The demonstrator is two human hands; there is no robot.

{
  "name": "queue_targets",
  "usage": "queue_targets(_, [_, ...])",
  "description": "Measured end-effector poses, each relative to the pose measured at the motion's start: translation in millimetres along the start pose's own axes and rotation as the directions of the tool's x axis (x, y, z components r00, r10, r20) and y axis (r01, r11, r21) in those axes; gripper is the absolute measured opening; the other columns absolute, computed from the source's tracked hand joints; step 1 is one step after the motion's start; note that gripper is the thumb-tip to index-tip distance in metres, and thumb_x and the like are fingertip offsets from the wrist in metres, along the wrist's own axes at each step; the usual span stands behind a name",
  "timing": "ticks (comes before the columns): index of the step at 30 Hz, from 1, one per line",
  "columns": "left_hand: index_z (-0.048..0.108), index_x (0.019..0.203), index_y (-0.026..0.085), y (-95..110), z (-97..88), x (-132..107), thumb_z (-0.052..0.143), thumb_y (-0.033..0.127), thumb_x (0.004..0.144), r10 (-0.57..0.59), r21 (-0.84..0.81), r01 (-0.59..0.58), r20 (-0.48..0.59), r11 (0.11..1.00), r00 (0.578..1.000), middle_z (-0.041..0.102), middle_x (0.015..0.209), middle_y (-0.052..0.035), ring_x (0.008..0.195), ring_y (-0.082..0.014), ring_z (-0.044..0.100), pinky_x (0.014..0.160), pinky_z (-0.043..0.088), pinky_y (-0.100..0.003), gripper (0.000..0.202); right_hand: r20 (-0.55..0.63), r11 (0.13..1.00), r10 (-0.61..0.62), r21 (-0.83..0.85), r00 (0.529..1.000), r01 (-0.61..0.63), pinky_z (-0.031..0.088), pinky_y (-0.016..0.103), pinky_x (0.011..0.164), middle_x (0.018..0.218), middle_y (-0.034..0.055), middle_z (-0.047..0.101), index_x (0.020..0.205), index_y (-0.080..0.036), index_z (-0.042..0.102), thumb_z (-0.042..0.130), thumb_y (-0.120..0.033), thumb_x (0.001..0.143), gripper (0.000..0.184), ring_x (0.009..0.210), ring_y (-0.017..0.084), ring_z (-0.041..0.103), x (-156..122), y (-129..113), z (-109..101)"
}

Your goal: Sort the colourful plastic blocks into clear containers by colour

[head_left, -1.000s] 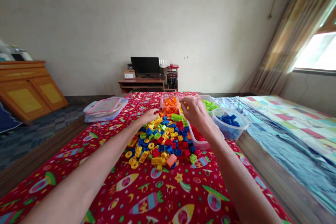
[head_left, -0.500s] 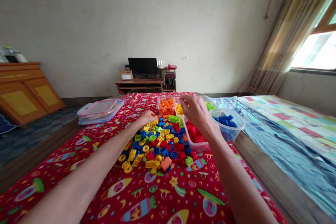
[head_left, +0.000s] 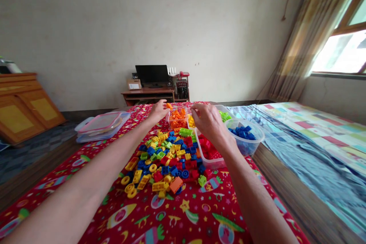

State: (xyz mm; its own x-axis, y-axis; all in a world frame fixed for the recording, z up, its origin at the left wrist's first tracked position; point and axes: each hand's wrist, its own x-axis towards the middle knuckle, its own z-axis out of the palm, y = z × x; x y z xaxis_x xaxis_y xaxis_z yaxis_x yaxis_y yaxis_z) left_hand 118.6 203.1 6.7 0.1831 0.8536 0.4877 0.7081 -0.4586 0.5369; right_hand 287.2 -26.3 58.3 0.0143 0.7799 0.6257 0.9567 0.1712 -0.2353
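My left hand (head_left: 158, 111) is raised at the far edge of the red cloth, pinching a small orange brick (head_left: 169, 105) above a transparent tub of orange bricks (head_left: 177, 119). My right hand (head_left: 210, 123) hangs with its fingers bunched over a transparent box of yellow bricks (head_left: 191, 122), and its fingers hide whatever lies between them. Below it sit a transparent tub of red bricks (head_left: 207, 152) and a round bowl of blue bricks (head_left: 244, 137). A tub of lime green bricks (head_left: 225, 116) is partly hidden. A loose pile of mixed bricks (head_left: 162, 160) spreads in front of my arms.
The red rocket-print cloth (head_left: 128, 217) covers the surface. A lidded plastic container (head_left: 100, 126) lies at its left edge. A patchwork quilt (head_left: 314, 133) is on the right. A desk with a monitor (head_left: 151, 74) stands by the far wall.
My left hand has risen from the pile's far edge to above the orange tub, with an orange brick at its fingertips. My right hand has shifted slightly left over the yellow box.
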Motion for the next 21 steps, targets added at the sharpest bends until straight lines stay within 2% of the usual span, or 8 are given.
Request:
queue_targets(3, [0.053,0.124,0.014,18,7.1,-1,0.062,0.019,0.072,0.046,0.012,-0.045,-0.030,0.999,0.998,0.062,0.118,-0.0120,0.091,-0.0183,0.065,0.084,0.050,-0.029,0.053,0.014,1.000,0.012,0.006,1.000,-0.012,0.034,0.025,0.067,0.084,0.0080,0.070,0.093,-0.019,0.068,0.039,-0.024,0.093,0.029,0.079,0.017,0.062,0,1,-1])
queue_targets(6, [0.064,0.107,0.014,22,12.0,-16,0.055,0.017,0.075,0.184,0.068,-0.183,-0.021,0.981,0.983,0.064,0.109,-0.0090,0.084,-0.0167,0.064,0.081,0.050,-0.027,0.033,0.010,1.000,0.018,0.009,1.000,-0.018,0.034,0.026,0.067,0.082,0.0079,0.069,0.091,-0.019,0.067,0.039,-0.023,0.093,0.028,0.079,0.017,0.062,0,1,-3])
queue_targets(8, [0.069,0.091,0.016,19,14.2,-32,0.051,0.017,0.077,0.324,0.102,-0.332,0.086,0.938,0.942,0.068,0.096,-0.0066,0.085,-0.0180,0.063,0.082,0.049,-0.027,0.023,0.000,1.000,0.011,0.006,1.000,-0.011,0.034,0.026,0.067,0.081,0.0080,0.069,0.089,-0.018,0.067,0.039,-0.024,0.093,0.029,0.079,0.017,0.062,0,0,-3])
queue_targets(10, [0.071,0.084,0.017,16,16.1,-48,0.048,0.018,0.080,0.421,0.131,-0.456,0.224,0.880,0.879,0.070,0.090,-0.0056,0.086,-0.0192,0.063,0.083,0.048,-0.028,0.024,-0.005,1.000,0.002,-0.002,1.000,-0.002,0.033,0.026,0.067,0.081,0.0082,0.069,0.089,-0.018,0.067,0.038,-0.023,0.093,0.030,0.078,0.017,0.062,0,-1,-4])
queue_targets(12, [0.072,0.086,0.018,13,18.4,-61,0.046,0.019,0.082,0.426,0.187,-0.502,0.334,0.844,0.841,0.071,0.093,-0.0060,0.088,-0.0207,0.063,0.083,0.048,-0.030,0.027,0.005,1.000,-0.003,-0.015,1.000,0.003,0.033,0.026,0.066,0.081,0.0084,0.069,0.089,-0.018,0.067,0.037,-0.023,0.093,0.030,0.077,0.017,0.062,0,-3,-3])
queue_targets(15, [0.073,0.091,0.019,9,22.4,-74,0.045,0.022,0.084,0.345,0.273,-0.490,0.441,0.828,0.829,0.071,0.100,-0.0084,0.093,-0.0244,0.064,0.078,0.049,-0.031,0.029,0.025,0.999,-0.013,-0.041,1.000,0.014,0.033,0.026,0.065,0.080,0.0085,0.069,0.088,-0.018,0.067,0.038,-0.021,0.092,0.029,0.074,0.017,0.061,0,-5,-2])
queue_targets(18, [0.072,0.090,0.018,6,26.1,-78,0.044,0.021,0.083,0.309,0.291,-0.478,0.474,0.829,0.825,0.071,0.097,-0.0101,0.091,-0.0252,0.065,0.077,0.049,-0.032,0.029,0.025,0.998,-0.032,-0.060,0.999,0.033,0.032,0.026,0.064,0.079,0.0085,0.069,0.087,-0.018,0.066,0.038,-0.021,0.092,0.029,0.072,0.017,0.060,0,-6,0])
queue_targets(21, [0.070,0.096,0.016,3,29.8,-76,0.046,0.018,0.082,0.307,0.279,-0.470,0.470,0.837,0.827,0.071,0.100,-0.0105,0.096,-0.0244,0.064,0.083,0.048,-0.031,0.028,0.022,0.996,-0.037,-0.074,0.999,0.039,0.031,0.027,0.061,0.079,0.0087,0.069,0.086,-0.018,0.066,0.037,-0.022,0.092,0.030,0.070,0.017,0.059,-1,-7,1])
